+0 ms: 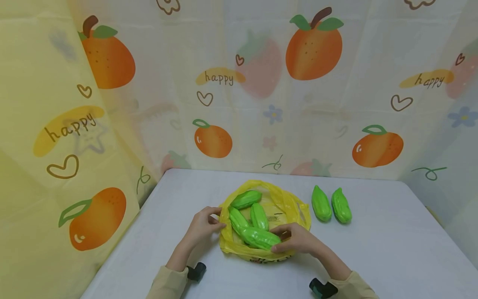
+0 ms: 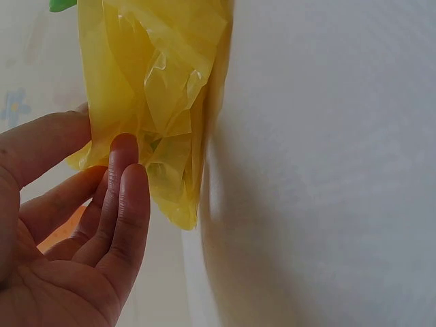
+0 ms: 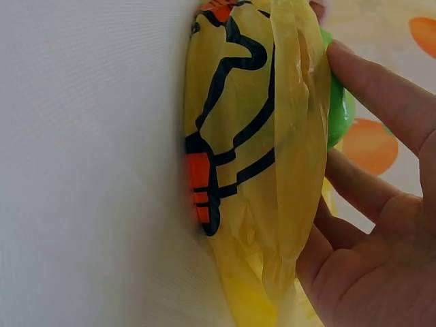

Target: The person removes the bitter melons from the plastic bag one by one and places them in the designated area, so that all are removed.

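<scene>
A yellow plastic bag (image 1: 278, 193) sits on the white table (image 1: 392, 241) with its mouth spread wide and its rim slumped outward. Inside it, four glossy green gourds can be counted: a back gourd (image 1: 246, 199), a left gourd (image 1: 237, 219), a middle gourd (image 1: 259, 216) and a front gourd (image 1: 259, 238), which is laid crosswise near the bag's front wall. Two more, an outer gourd (image 1: 321, 203) and a far-right gourd (image 1: 341, 206), lie side by side on the table, to the right of the bag.

The bag's left rim is lightly pinched by the left hand (image 1: 203, 226), the film being caught between thumb and fingers. The right end of the front gourd is held by the right hand (image 1: 298, 238), with the thumb on the near side and the fingers on the far side; how firmly it is squeezed cannot be told.

The bag is judged to be thin, limp and easily creased or torn, so its rim is best taken gently, with a fold gathered between the fingertips. The gourds are judged to be fairly light, firm and somewhat slippery, given their shine. A hold across the thick middle should be steadier than one at a tapered tip, where a gourd could be swung round or slip loose.
</scene>
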`<state>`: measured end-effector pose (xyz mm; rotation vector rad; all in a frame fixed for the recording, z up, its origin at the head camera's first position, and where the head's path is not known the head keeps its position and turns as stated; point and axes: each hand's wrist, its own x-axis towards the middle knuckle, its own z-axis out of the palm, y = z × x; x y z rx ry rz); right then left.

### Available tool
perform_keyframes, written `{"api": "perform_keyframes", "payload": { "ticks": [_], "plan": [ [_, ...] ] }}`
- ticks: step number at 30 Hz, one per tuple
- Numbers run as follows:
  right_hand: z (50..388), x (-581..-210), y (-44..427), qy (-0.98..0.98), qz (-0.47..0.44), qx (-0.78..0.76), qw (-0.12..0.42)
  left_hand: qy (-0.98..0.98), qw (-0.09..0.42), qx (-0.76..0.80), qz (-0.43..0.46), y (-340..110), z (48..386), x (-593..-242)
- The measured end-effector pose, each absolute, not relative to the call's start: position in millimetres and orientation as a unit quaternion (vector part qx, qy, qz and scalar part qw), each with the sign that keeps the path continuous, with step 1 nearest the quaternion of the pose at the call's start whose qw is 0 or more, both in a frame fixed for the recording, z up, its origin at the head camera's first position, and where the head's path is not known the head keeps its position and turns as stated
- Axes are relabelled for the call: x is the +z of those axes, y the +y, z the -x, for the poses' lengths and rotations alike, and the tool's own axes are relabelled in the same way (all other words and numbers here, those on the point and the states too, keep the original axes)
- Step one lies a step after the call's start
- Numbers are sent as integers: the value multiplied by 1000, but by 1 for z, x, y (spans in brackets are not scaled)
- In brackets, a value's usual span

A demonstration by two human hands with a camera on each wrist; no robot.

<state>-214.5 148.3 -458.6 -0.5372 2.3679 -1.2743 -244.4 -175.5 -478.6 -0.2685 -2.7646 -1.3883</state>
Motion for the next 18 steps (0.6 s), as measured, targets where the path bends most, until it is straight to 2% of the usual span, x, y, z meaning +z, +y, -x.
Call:
{"api": "perform_keyframes", "payload": {
  "ticks": [10, 18],
  "plan": [
    [216, -454, 154, 820, 185, -498, 214, -890, 16, -448, 89, -176, 244, -479],
    [217, -449, 160, 828, 174, -497, 193, -889, 18, -450, 90, -176, 244, -479]
  ]
}}
